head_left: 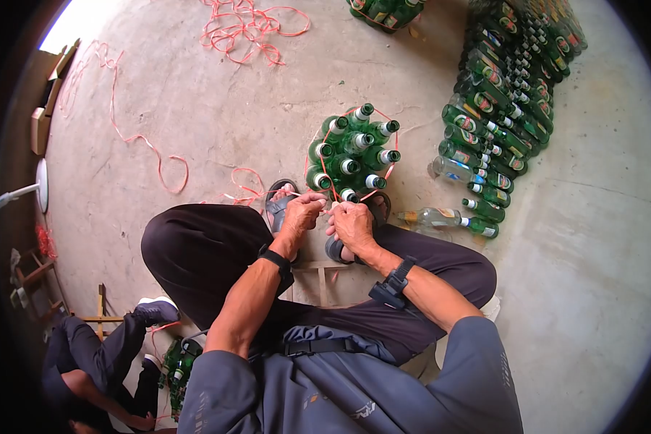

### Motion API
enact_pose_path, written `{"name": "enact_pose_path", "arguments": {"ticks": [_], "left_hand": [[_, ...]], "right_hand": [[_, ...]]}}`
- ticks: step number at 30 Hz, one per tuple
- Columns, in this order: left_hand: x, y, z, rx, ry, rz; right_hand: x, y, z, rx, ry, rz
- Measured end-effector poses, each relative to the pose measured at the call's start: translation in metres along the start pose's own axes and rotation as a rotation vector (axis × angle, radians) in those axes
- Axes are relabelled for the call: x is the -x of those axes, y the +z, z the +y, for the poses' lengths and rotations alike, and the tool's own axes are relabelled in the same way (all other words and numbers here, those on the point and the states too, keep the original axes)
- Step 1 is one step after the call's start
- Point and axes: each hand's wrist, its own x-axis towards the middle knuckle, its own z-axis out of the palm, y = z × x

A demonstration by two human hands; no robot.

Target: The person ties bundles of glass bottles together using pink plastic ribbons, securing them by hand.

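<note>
I pinch the red cord (pixel 325 168) between thumb and fingers of my left hand (pixel 305 210), and my right hand (pixel 351 220) pinches it too, the two nearly meeting at the near edge of the bottles (pixel 356 142). These stand upright and packed tight on the floor just beyond my hands, against my sandals (pixel 275 206); I judge the feet and spread knees give me a steady place to work and stop the group from sliding toward me. The cord passes around the necks and over part of the group; with both hands on it at one spot, I can probably govern how snug it sits. To my right, more bottles lie on their sides in a long stack (pixel 495 108), seemingly laid flat so they stay put and are easy to reach; a clear bottle (pixel 439 217) lies nearer me. Another bundle (pixel 387 11) stands at the top edge, cord around it. The floor (pixel 579 239) is bare, pale concrete, finely cracked and stained, with a loose tangle (pixel 249 29) of cord spread ahead. Boxes (pixel 40 130) line the left wall, and behind my left side another person (pixel 101 354) sits beside green bottles (pixel 181 369).
</note>
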Motion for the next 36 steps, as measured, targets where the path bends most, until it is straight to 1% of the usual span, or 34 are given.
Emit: {"name": "enact_pose_path", "arguments": {"ticks": [1, 3, 4, 6, 7, 9, 10, 12, 13, 15, 16, 18, 19, 21, 22, 24, 25, 27, 28, 30, 31, 33, 34, 36], "left_hand": [[0.000, -0.001, -0.001, 0.000, 0.000, 0.000], [0.000, -0.003, -0.003, -0.075, 0.020, 0.037], [-0.001, -0.003, -0.005, -0.078, 0.019, 0.035], [0.000, -0.003, -0.004, -0.079, 0.025, 0.014], [0.003, -0.003, -0.001, -0.081, 0.025, 0.013], [0.010, -0.002, 0.005, -0.101, -0.010, -0.083], [0.013, 0.000, 0.008, -0.104, -0.012, -0.085], [0.016, 0.005, 0.012, -0.125, 0.011, -0.093], [0.015, 0.004, 0.011, -0.129, 0.013, -0.097], [0.011, -0.001, 0.009, -0.197, 0.027, -0.129], [0.010, -0.001, 0.008, -0.200, 0.029, -0.130], [0.008, -0.001, 0.009, -0.356, 0.087, -0.154], [0.008, 0.000, 0.010, -0.357, 0.088, -0.155], [0.008, 0.000, 0.014, -0.429, 0.098, -0.164], [0.008, 0.001, 0.016, -0.429, 0.098, -0.164], [0.007, 0.005, 0.019, -0.560, 0.199, -0.120], [0.006, 0.007, 0.020, -0.560, 0.198, -0.122], [0.006, 0.011, 0.022, -0.501, 0.251, -0.104], [0.007, 0.012, 0.024, -0.501, 0.250, -0.105], [0.009, 0.011, 0.024, -0.379, 0.184, -0.134], [0.006, 0.008, 0.017, -0.377, 0.184, -0.133], [0.000, 0.004, 0.003, -0.269, 0.378, -0.197], [0.001, 0.005, 0.003, -0.267, 0.379, -0.195], [0.006, 0.010, 0.004, -0.242, 0.205, -0.180]], "right_hand": [[-0.003, -0.004, 0.006, 0.000, 0.001, 0.000], [-0.005, -0.009, 0.016, -0.412, -0.027, -0.200], [-0.006, -0.009, 0.019, -0.414, -0.029, -0.198], [-0.008, -0.007, 0.020, -0.318, -0.071, -0.166], [-0.008, -0.006, 0.019, -0.319, -0.073, -0.165], [-0.007, -0.003, 0.014, -0.207, -0.033, -0.096], [-0.005, -0.001, 0.012, -0.209, -0.034, -0.093], [-0.004, 0.005, 0.006, -0.070, 0.001, 0.035], [0.000, 0.011, -0.007, -0.072, -0.003, 0.038], [0.007, 0.019, -0.029, 0.288, 0.041, 0.145], [0.007, 0.018, -0.031, 0.286, 0.039, 0.146], [0.009, 0.015, -0.035, 0.526, -0.072, 0.111], [0.008, 0.011, -0.034, 0.526, -0.074, 0.113], [0.006, 0.007, -0.034, 1.081, -0.590, 0.070], [0.007, 0.008, -0.035, 1.081, -0.590, 0.070], [0.010, 0.009, -0.036, 1.137, -0.569, 0.087], [0.009, 0.008, -0.033, 1.139, -0.568, 0.089], [0.008, 0.008, -0.030, 1.127, -0.651, 0.141], [0.010, 0.008, -0.031, 1.128, -0.650, 0.141], [0.013, 0.007, -0.033, 1.116, -0.696, 0.139], [0.012, 0.005, -0.031, 1.118, -0.696, 0.137], [0.010, 0.001, -0.029, 1.159, -0.722, 0.092], [0.010, 0.001, -0.031, 1.159, -0.723, 0.089], [0.014, 0.001, -0.037, 1.092, -0.680, 0.101]]}}
